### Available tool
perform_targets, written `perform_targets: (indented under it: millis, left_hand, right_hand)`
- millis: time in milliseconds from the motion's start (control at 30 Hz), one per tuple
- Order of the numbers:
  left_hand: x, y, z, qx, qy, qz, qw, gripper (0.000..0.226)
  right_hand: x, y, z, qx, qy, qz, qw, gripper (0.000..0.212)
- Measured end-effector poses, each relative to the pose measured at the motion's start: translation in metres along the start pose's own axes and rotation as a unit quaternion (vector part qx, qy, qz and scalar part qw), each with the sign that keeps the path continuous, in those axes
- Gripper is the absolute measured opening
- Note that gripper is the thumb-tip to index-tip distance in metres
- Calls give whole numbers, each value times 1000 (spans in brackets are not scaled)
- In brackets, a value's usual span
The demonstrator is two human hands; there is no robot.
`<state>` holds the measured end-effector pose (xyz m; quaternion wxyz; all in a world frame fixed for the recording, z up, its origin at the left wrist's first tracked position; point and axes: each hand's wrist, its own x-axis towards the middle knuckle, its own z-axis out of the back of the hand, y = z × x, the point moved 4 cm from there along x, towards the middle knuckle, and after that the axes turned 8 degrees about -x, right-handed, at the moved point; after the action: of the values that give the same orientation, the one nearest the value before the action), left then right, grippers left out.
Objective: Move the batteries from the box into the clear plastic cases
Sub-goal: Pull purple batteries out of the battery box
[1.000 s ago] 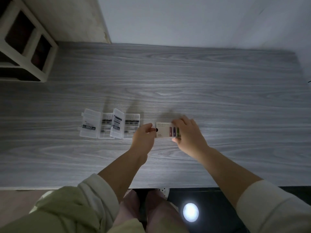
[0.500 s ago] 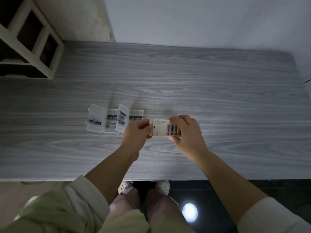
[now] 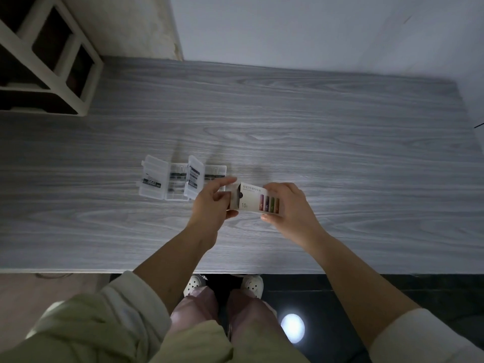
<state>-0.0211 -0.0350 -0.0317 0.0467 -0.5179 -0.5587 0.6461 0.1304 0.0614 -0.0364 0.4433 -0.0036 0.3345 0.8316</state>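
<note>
Above the table (image 3: 340, 132), a small card box (image 3: 252, 198) is held level | right hand (image 3: 292, 205) grips its right end, left hand (image 3: 209, 205) pinches the left flap | 2 open cases (image 3: 172, 179) lie just left | likely light, thin-walled, crushable: hold by the ends

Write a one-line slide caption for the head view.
Left hand and right hand hold the battery box at a grey table, beside two open clear cases.

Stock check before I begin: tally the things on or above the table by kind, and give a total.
Clear plastic cases: 2, both open, one left, one right
Battery box: 1, held by left hand and right hand
Total: 3
</note>
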Motion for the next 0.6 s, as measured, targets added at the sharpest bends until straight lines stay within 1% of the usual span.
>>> perform_targets:
  millis: [133,233,333,467,533,600]
  left_hand:
    - [-4,1,-3,48,-19,-31,998,30]
    - [-6,3,-4,87,-19,-41,995,20]
    - [-7,4,-5,119,-3,-46,992,25]
    - [-12,0,-6,138,-11,-104,985,34]
    - [-15,0,-9,132,9,-118,984,28]
    - [-18,1,-12,116,33,-112,986,22]
  right_hand:
    - [-5,-2,1,-10,2,-11,1000,56]
    - [-10,-4,8,-39,1,-9,999,56]
    - [-13,-3,18,-51,-5,-4,999,56]
    - [-14,-4,25,-50,-1,-7,999,56]
    - [-14,-7,26,-46,3,-12,999,57]
    - [-14,-9,26,-48,9,-15,999,57]
